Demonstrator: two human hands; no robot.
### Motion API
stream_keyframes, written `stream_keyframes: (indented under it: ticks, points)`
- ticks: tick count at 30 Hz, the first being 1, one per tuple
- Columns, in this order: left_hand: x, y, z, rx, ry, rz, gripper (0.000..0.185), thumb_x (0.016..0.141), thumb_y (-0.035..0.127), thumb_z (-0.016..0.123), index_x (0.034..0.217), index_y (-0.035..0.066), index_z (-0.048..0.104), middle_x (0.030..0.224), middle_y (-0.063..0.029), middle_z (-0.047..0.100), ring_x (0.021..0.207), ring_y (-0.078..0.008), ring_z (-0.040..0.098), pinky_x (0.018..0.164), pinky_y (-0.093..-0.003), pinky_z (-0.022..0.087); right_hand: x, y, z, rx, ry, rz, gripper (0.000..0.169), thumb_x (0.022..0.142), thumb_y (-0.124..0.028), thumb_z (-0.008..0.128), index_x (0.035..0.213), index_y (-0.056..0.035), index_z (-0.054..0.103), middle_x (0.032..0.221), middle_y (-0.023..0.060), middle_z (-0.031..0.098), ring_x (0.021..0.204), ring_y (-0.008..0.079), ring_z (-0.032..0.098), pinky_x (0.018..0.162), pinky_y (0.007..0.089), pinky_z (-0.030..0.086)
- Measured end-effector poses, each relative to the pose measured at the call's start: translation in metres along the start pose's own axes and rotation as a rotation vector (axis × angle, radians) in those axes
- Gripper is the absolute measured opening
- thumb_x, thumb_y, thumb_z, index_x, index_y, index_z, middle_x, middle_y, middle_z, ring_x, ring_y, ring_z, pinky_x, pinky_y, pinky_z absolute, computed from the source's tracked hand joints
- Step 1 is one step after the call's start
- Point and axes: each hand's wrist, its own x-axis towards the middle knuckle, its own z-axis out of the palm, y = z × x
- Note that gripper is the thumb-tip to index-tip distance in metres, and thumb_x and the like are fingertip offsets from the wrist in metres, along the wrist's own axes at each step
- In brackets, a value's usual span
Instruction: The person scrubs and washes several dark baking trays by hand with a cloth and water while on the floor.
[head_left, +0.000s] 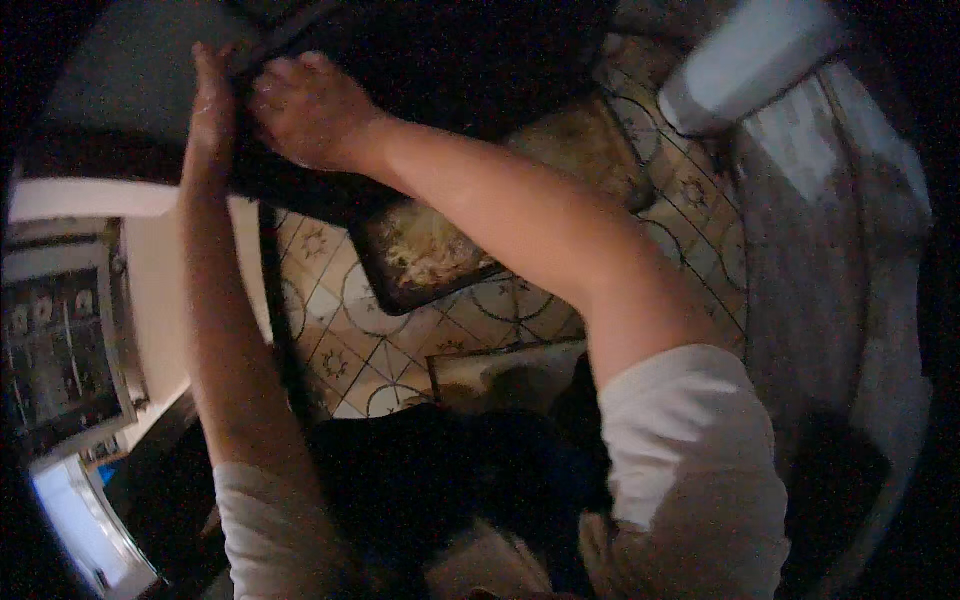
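Observation:
Both my arms reach to the upper left over a dark surface. My left hand (212, 105) is raised at its edge, fingers pointing away; shadow and blur hide what it touches. Beside it, my right hand (311, 112) is bent with curled fingers above the dark surface; whether it grips anything is not visible. Below my right forearm a rectangular mat (427, 251) with a dark border and a worn, mottled middle lies on the patterned tile floor (517, 307).
A pale, blurred container-like object (750, 64) stands at the upper right, beside a greyish draped or panelled surface (802, 247). Another light rectangular piece (510, 371) lies on the floor close to me. At the left is a framed panel with dark panes (60, 345).

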Motion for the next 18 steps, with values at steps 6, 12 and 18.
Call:
stream_keyframes:
  ticks: [6,12,18]
  points:
    - [0.017,0.000,-0.040,0.695,0.228,0.113,0.082,0.093,0.071,0.024,0.131,0.007,0.058,0.128,-0.0230,0.059,0.120,-0.0347,0.055,0.106,-0.0395,0.035,0.001,0.125,-0.024,0.341,0.145,0.095,0.012,0.071,-0.009,0.062,0.064,-0.0019,0.055,0.071,0.0213,0.054,0.069,0.0433,0.053,0.059,0.0511,0.042]
    - [0.012,0.004,0.007,0.929,0.342,0.122,0.074,0.095,0.065,0.030,0.117,0.006,0.068,0.120,-0.0212,0.065,0.116,-0.0364,0.058,0.100,-0.0426,0.040,-0.027,0.230,-0.077,-0.222,0.502,0.210,0.010,0.068,-0.009,0.059,0.062,-0.0031,0.055,0.064,0.0192,0.052,0.066,0.0410,0.052,0.058,0.0521,0.040]
    - [0.021,-0.021,-0.035,0.765,0.278,0.267,0.064,0.100,0.054,0.033,0.117,0.002,0.067,0.111,-0.0207,0.068,0.104,-0.0303,0.062,0.093,-0.0380,0.044,0.008,0.051,0.002,0.222,0.193,0.088,0.020,0.075,-0.031,0.064,0.071,-0.0121,0.064,0.072,0.0093,0.063,0.072,0.0310,0.062,0.066,0.0447,0.051]
